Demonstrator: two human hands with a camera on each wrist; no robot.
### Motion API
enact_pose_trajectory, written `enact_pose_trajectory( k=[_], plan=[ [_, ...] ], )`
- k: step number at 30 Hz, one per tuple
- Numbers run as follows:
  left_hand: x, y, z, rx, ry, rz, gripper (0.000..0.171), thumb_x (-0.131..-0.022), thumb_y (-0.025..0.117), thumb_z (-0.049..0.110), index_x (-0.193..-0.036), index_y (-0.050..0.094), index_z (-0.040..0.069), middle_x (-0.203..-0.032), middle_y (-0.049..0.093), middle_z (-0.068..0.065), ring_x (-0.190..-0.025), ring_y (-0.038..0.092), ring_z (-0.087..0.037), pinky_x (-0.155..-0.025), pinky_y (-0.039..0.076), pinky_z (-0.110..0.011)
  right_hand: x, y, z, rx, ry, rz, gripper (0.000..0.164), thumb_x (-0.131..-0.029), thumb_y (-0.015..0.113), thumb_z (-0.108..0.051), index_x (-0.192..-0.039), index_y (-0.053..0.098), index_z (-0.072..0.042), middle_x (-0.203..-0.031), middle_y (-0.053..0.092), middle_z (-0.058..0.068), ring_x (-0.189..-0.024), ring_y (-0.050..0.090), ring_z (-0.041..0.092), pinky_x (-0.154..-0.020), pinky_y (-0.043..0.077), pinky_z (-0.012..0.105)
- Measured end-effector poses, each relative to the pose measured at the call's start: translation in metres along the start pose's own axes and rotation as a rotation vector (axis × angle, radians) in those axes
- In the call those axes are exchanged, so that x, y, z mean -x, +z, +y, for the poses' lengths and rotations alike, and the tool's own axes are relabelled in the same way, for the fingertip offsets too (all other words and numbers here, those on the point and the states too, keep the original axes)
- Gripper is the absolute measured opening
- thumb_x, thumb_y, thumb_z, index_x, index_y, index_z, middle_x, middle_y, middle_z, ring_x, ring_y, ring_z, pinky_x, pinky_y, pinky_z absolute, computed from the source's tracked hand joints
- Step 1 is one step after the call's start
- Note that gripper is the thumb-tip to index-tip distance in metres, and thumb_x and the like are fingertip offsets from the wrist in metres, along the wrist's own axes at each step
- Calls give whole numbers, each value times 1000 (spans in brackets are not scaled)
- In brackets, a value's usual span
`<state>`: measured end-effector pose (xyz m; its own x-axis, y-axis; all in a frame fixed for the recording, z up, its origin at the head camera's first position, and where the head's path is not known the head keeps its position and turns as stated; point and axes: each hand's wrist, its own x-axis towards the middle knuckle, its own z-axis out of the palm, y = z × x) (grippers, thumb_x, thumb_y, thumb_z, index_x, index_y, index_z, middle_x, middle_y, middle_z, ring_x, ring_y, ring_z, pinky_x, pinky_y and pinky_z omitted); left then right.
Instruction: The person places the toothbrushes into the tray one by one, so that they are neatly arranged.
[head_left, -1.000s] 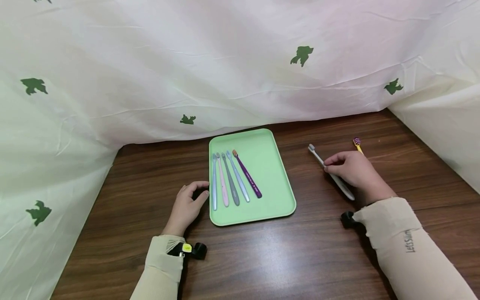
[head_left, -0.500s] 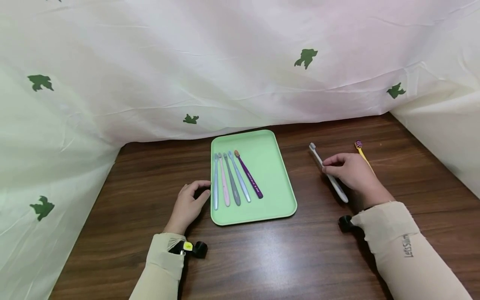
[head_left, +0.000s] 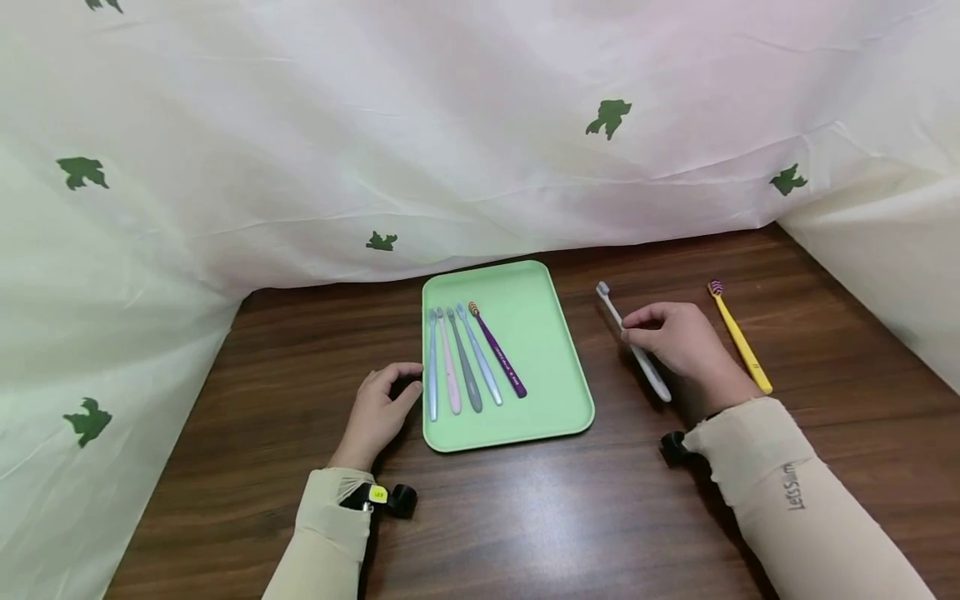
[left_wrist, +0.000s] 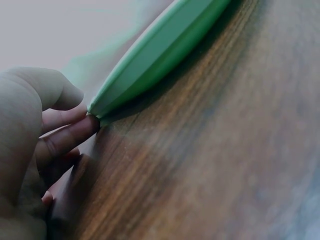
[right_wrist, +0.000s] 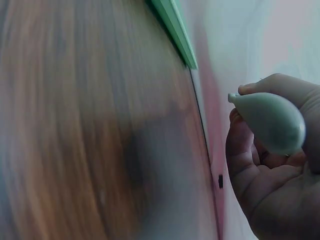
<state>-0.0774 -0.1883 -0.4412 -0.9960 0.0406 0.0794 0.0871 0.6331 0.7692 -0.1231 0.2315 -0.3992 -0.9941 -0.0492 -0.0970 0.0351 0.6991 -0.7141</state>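
Observation:
Between thumb and fingertips, my right hand (head_left: 681,340) pinches a pale grey-white toothbrush (head_left: 649,375) partway along its handle, head pointing away. In the right wrist view the rounded handle end (right_wrist: 272,122) faces the camera. At the left edge of a light green tray (head_left: 555,392) rests my left hand (head_left: 375,414), its fingertips touching the rim and the fingers loosely bent. Lying side by side in the tray are several toothbrushes: light blue ones, a pink one (head_left: 450,375), a dark grey one (head_left: 468,379) and a purple one (head_left: 501,356).
To the right of my right hand a yellow toothbrush (head_left: 738,340) with a purple-striped head lies on the dark wooden table (head_left: 525,525). White cloth (head_left: 465,150) with green bird shapes hangs behind the table and at both sides.
My right hand has moved left toward the tray, carrying the grey-white toothbrush. The yellow toothbrush, mostly hidden before, now shows in full. The left hand stays at the tray's edge.

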Motion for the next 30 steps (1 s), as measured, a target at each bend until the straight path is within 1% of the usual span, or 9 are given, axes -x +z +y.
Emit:
enact_pose_trajectory(
  k=[5,9,17,26,30],
  plan=[
    [1,0,1,-1,-13,-5,25,-98,63,20,-122,70,14,-128,67,-6,-136,45,-30,-124,12,-43,-2,13,-13,-33,-45,13,23,-94,71,-22,-109,74,-5,-105,70,15,-81,62,24,-69,52,33],
    [2,-1,2,6,-8,-3,25,-98,64,19,-122,70,14,-127,67,-6,-136,45,-30,-124,12,-44,-3,24,-21,-62,-75,14,22,-93,71,-19,-108,74,-4,-103,71,14,-79,63,22,-69,53,32],
    [1,-1,3,-3,-3,-15,26,-99,63,20,-123,69,14,-128,67,-5,-136,45,-29,-124,12,-43,-8,36,-36,-62,-112,-28,19,-93,70,-17,-107,75,-4,-103,71,11,-87,63,23,-75,53,33],
    [-1,-1,2,1,24,-5,25,-98,64,16,-122,70,12,-126,68,-6,-132,49,-29,-124,12,-45,-16,45,-52,-81,-106,-77,19,-92,71,-15,-107,75,-3,-99,71,9,-87,64,22,-73,55,31],
    [0,-1,2,3,25,-4,25,-98,65,16,-122,70,12,-126,68,-6,-131,50,-29,-124,12,-45,-20,51,-58,-83,-101,-107,17,-93,70,-15,-105,75,-4,-99,70,9,-87,63,21,-73,55,29]
  ],
)
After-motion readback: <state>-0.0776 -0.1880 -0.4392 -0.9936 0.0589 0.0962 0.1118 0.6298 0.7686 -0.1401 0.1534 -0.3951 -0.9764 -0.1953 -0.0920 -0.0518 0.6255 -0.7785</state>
